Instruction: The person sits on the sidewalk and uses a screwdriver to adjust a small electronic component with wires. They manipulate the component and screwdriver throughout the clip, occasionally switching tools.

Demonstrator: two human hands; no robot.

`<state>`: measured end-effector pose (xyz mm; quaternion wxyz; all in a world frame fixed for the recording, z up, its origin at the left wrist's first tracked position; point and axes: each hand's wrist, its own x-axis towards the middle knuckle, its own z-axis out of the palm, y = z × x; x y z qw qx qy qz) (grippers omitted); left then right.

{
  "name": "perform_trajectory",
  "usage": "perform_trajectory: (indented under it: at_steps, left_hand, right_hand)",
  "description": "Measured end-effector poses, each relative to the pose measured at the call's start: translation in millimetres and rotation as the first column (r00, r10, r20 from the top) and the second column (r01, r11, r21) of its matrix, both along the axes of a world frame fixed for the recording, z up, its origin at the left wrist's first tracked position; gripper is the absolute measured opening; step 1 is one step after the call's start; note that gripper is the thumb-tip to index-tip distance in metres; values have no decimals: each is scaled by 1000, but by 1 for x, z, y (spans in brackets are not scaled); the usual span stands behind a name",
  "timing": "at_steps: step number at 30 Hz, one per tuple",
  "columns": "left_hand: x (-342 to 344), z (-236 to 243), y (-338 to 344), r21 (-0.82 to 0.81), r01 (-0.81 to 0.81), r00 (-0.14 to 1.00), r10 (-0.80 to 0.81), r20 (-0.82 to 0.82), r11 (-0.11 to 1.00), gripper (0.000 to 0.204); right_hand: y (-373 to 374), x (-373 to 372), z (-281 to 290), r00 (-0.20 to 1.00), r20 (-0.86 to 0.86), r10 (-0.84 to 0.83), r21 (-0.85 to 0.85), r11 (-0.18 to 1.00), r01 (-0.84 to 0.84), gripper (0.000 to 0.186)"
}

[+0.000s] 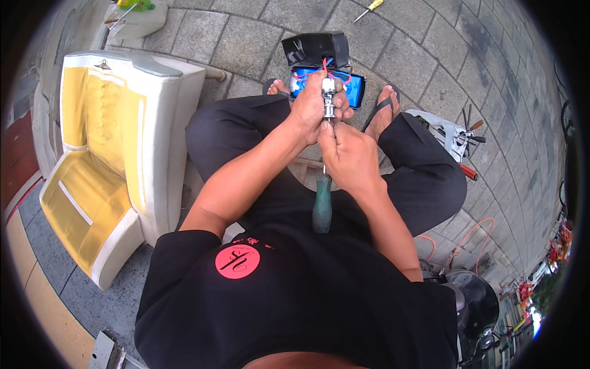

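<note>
Left hand: the left hand (pixel 310 106) is clamped around a shiny metal fitting (pixel 329 98), its fingers curled behind the piece.
Right hand: the right hand (pixel 351 155) sits just below, closed on the shaft of a screwdriver (pixel 322 206), thumb along the metal.
Metal fitting: upright in the view, between the person's knees and in front of an open case; its upper end shows clear of the fingers.
Screwdriver: dark green handle toward the person's shirt, shaft in line with the fitting; whether the tip is seated inside cannot be told.
Open case: a black cover (pixel 316 49) tilts back from a blue-wrapped block (pixel 355 88), with red and blue wires (pixel 326 63) between them.
Feet: one on either side of the case, in dark flip-flops (pixel 382 109).
Paving, far side: a yellow-handled screwdriver (pixel 370 9) lies well apart from the hands.
Right: assorted tools (pixel 470 136) beside the knee, a red handle (pixel 469 172) near them; an orange cord (pixel 473 237) loops farther back.
Left: a yellow-and-white padded seat (pixel 117 154) stands beside the other knee.
</note>
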<state>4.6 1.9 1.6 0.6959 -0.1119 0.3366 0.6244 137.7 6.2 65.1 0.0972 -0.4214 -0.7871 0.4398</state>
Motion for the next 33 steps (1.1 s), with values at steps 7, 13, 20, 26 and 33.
perform_trajectory:
  at_steps: [7,13,20,26,33]
  left_hand:
    - [-2,-8,1,33,-14,998,12,64,999,45]
    - [1,1,-1,-22,-20,1000,21,17,1000,40]
    - [0,-1,-1,-29,-40,998,41,41,999,41]
    - [2,-1,-2,-28,-57,998,58,32,998,41]
    - [3,-1,-2,-29,-80,996,81,47,996,40]
  right_hand:
    - [-1,-3,-9,990,-127,-65,-159,986,44,35]
    - [6,5,-2,996,-19,83,32,996,-83,38]
    - [20,3,16,978,154,139,158,974,-164,37]
    - [15,-2,9,974,148,169,215,956,-199,35]
    - [13,-5,0,982,99,160,196,965,-177,31]
